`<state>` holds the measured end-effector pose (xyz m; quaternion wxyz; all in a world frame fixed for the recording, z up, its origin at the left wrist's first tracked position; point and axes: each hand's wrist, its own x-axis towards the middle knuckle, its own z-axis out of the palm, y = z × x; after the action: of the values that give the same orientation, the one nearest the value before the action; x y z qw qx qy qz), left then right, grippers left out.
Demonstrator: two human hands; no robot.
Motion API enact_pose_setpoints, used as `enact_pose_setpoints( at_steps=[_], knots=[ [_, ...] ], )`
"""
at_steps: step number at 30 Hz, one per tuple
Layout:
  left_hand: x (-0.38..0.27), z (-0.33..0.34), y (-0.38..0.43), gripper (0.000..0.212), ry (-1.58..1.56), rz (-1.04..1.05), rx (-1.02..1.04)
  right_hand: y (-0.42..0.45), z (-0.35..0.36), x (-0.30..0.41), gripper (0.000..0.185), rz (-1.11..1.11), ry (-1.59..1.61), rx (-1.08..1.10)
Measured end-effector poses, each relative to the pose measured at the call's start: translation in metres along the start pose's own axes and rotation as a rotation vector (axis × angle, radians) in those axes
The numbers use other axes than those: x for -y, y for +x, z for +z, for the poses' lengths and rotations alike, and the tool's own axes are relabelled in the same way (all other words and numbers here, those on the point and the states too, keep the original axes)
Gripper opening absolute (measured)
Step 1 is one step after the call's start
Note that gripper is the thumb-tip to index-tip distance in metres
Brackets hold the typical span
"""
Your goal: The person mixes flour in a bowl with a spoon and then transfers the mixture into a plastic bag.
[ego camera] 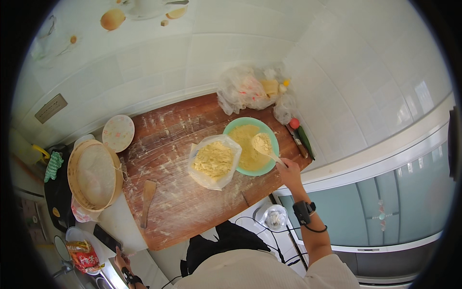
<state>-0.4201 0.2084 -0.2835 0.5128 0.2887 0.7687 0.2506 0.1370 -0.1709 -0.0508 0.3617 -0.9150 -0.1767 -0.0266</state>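
My right hand (291, 175) grips the handle of a pale spoon (276, 159) heaped with yellowish flour. The spoon is over a mint-green bowl (271, 167), which has more pale yellow flour spread inside. Directly left of the bowl, an open plastic bag (194, 177) of clumpy yellow flour stands on the floured wooden board (180, 209). Low on the left, my left hand (122, 259) is at the near end of a dark smartphone (107, 237) by the counter edge. Its fingers are partly hidden, so whether they grip the phone is unclear.
A wooden scraper (147, 202) lies on the board's left part. Beyond it are a round sieve (95, 177) and a floral plate (118, 133). Plastic bags (245, 90), a knife (297, 141) and a cucumber (306, 141) occupy the far right. Cables (272, 234) hang below the board.
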Motion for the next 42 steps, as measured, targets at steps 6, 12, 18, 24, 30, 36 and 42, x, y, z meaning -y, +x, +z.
enact_pose_setpoints(
  at_steps=[6, 12, 18, 24, 30, 36, 42],
  knots=[
    [0.001, -0.002, 0.000, 0.041, -0.044, 0.034, 0.064, -0.006, -0.049, 0.077, 0.018, 0.003, 0.007, 0.197],
    [0.002, 0.003, -0.003, 0.039, -0.053, 0.026, 0.000, 0.003, -0.036, 0.117, 0.017, -0.109, -0.077, 0.495],
    [0.002, 0.001, -0.004, 0.039, -0.055, 0.055, 0.027, 0.004, 0.026, 0.137, 0.015, -0.743, -0.592, 0.315],
    [0.001, 0.002, -0.010, 0.040, -0.036, 0.085, 0.016, 0.010, 0.028, 0.150, 0.019, -0.880, -0.813, 0.192],
    [-0.002, 0.003, -0.014, 0.039, -0.069, 0.079, 0.041, -0.007, 0.028, 0.150, 0.017, -0.896, -0.821, 0.415],
    [0.000, 0.002, -0.009, 0.039, -0.074, 0.069, 0.038, -0.008, 0.014, 0.148, 0.021, -0.933, -0.836, 0.256],
    [0.000, 0.002, -0.009, 0.039, -0.058, 0.061, 0.011, -0.006, 0.004, 0.137, 0.022, -0.836, -0.663, 0.198]
  ],
)
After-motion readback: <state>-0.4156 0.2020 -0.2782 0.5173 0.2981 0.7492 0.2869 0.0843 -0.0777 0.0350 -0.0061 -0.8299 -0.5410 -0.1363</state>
